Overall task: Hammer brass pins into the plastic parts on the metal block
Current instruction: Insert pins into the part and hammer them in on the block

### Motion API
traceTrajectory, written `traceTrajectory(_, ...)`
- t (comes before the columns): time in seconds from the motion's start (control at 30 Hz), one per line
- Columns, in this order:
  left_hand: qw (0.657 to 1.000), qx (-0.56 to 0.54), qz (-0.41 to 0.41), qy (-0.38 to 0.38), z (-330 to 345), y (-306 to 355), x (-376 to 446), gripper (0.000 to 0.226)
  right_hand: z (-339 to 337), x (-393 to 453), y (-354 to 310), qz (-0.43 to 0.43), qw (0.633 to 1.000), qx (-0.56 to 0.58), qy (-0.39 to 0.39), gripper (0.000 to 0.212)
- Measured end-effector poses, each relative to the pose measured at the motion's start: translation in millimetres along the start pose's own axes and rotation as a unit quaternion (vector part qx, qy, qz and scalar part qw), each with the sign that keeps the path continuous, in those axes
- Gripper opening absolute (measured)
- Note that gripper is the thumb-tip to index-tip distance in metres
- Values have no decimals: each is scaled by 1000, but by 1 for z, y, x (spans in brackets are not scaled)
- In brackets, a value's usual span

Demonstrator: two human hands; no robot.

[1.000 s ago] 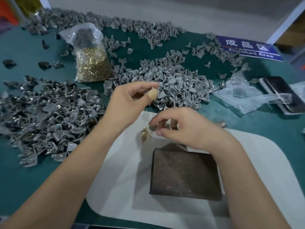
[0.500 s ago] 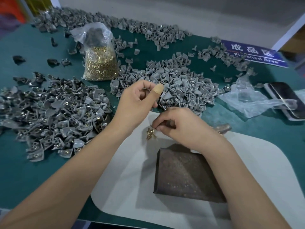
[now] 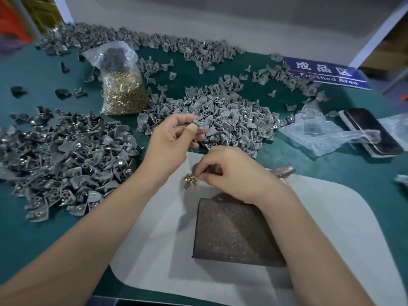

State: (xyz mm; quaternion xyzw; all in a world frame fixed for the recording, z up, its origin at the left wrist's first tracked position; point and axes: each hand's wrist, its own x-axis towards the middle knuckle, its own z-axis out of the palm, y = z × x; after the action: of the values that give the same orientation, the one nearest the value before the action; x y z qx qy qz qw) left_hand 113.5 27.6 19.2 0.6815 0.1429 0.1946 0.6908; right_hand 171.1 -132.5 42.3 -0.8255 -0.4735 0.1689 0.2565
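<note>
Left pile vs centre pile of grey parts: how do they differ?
The left pile shows brass pins seated in many parts; the centre pile shows plain grey parts with none visible. The left pile looks darker and spreads wider; the centre pile is paler and tighter. The left hand holds a part at the centre pile's edge. Both lie loose on the green mat.

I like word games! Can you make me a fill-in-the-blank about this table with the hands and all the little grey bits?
1. The left hand pinches one small ____ part.
2. The right hand reaches into a little heap of brass ____ on the white mat.
3. The metal block has ____ lying on top of it.
4. The bag of pins is made of clear ____.

Missing words: grey; pins; nothing; plastic
</note>
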Motion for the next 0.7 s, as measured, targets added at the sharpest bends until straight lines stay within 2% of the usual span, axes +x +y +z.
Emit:
traceTrajectory(0.13, 1000, 20, 8, -21, 0, -3, -1, 17, 0, -2, -3, 7, 1000, -12, -10, 18)
traceTrajectory(0.27, 999, 33, 16, -24, 0, -6, 1, 11, -3, -5, -2, 2, 999, 36, -24, 15)
traceTrajectory(0.6, 999, 45, 3, -28, -1, -9, 3, 12, 0, -4, 2, 33, 997, 75, 11, 9)
traceTrajectory(0.7, 999, 41, -1, -26, -1, -7, 2, 14, 3, -3, 2, 30, 997, 74, 10, 14)
